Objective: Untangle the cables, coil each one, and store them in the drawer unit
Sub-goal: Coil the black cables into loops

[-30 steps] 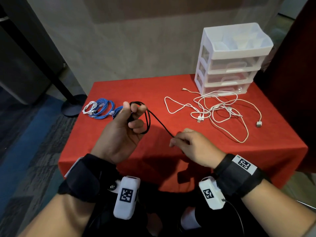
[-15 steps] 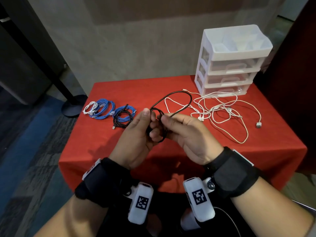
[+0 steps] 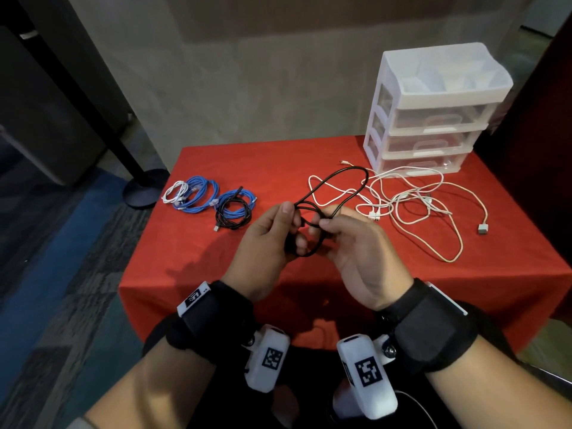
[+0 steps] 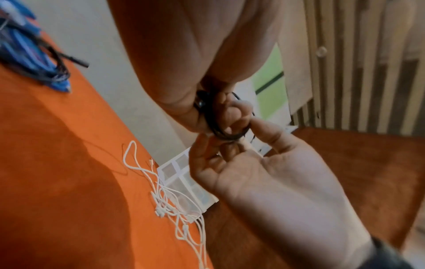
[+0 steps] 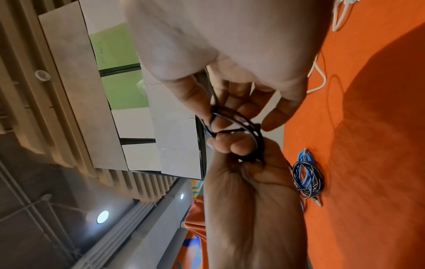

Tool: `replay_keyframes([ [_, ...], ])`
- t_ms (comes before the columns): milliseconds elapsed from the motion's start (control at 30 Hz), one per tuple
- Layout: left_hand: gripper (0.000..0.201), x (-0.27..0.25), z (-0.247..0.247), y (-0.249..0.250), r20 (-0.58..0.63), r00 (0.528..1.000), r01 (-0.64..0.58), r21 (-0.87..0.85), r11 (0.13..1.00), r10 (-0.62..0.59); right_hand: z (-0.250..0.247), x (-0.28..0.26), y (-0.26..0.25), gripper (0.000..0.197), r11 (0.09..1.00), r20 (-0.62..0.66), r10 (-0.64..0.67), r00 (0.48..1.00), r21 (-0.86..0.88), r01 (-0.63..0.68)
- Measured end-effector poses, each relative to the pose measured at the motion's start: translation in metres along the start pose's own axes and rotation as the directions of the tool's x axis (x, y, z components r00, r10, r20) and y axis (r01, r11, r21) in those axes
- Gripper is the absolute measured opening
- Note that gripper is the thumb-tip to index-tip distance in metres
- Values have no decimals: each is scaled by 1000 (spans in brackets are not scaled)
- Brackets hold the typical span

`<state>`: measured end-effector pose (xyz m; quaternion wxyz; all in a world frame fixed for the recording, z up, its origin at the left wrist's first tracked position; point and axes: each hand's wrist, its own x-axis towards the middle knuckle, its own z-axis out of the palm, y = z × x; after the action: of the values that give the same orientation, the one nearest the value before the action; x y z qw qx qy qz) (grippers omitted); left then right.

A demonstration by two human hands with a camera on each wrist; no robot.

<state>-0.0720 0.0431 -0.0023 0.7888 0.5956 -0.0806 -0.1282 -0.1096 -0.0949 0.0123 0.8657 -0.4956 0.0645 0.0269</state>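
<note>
A thin black cable [image 3: 339,181] is partly wound into a small coil [image 3: 306,235] held above the red table [image 3: 192,261]. My left hand [image 3: 280,230] grips the coil, with the thumb on top. My right hand [image 3: 325,223] pinches a strand against it, and a free loop arcs up behind the hands. In the left wrist view the left fingers [image 4: 232,112] curl round the black cable [image 4: 220,132] and the right hand [image 4: 264,174] meets them. In the right wrist view the right hand [image 5: 226,116] pinches the black cable [image 5: 247,121] over the left hand [image 5: 250,182]. Tangled white cables [image 3: 411,205] lie at the right.
A white three-drawer unit [image 3: 433,119] stands at the table's back right, all drawers closed. At the left lie a small white coil [image 3: 175,193], a blue coil [image 3: 199,193] and a blue-and-black coil [image 3: 235,209]. A dark pole base [image 3: 145,188] stands on the floor beyond the left edge.
My right hand left the stretched-out cable end and came over to the left hand, bringing a new loop to the coil. Over the last half second both hands barely moved.
</note>
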Motion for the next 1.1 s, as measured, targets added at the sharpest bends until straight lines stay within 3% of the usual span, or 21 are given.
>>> replay_keyframes([
  [100,33,-1,-2,-2,35,998,56,-58,997,-54,1,-1,-6,21,990,135,132,982,41,-138],
  [200,34,-3,-3,-4,34,998,48,24,999,-49,-5,0,-4,26,975,194,216,957,-88,-202],
  [300,33,-2,-3,0,9,1000,-16,99,995,15,-9,-1,6,22,976,179,177,968,-162,-149],
  [400,33,-2,-3,7,0,997,-81,167,983,83,-10,-2,9,15,991,160,127,979,-51,-120],
  [500,32,-2,-6,15,14,987,-156,266,951,158,-11,-2,8,22,996,138,86,987,4,-87],
  [700,31,-7,-10,19,137,965,-262,441,858,224,-24,-2,7,25,989,99,43,994,-147,-28],
  [767,30,-7,-14,21,96,961,-273,495,825,260,-31,-1,13,28,959,48,31,998,-281,-17],
  [833,30,-2,-24,30,-30,952,-256,461,850,303,-46,-1,25,35,863,5,-17,1000,-506,17],
  [900,34,4,-33,42,-116,961,-206,313,927,253,-66,-3,35,40,700,6,-90,996,-711,68],
  [967,34,3,-33,49,-119,982,-131,148,980,149,-78,-5,39,34,522,13,-202,979,-844,119],
  [1033,30,0,-29,49,-93,995,-30,-6,1000,29,-81,-3,38,29,308,58,-394,917,-932,191],
  [1067,29,-1,-26,47,-71,997,18,-86,996,-24,-78,-2,37,26,268,60,-463,884,-942,204],
  [1100,28,-1,-23,46,-45,997,58,-165,985,-67,-75,1,35,24,290,39,-493,869,-934,207],
])
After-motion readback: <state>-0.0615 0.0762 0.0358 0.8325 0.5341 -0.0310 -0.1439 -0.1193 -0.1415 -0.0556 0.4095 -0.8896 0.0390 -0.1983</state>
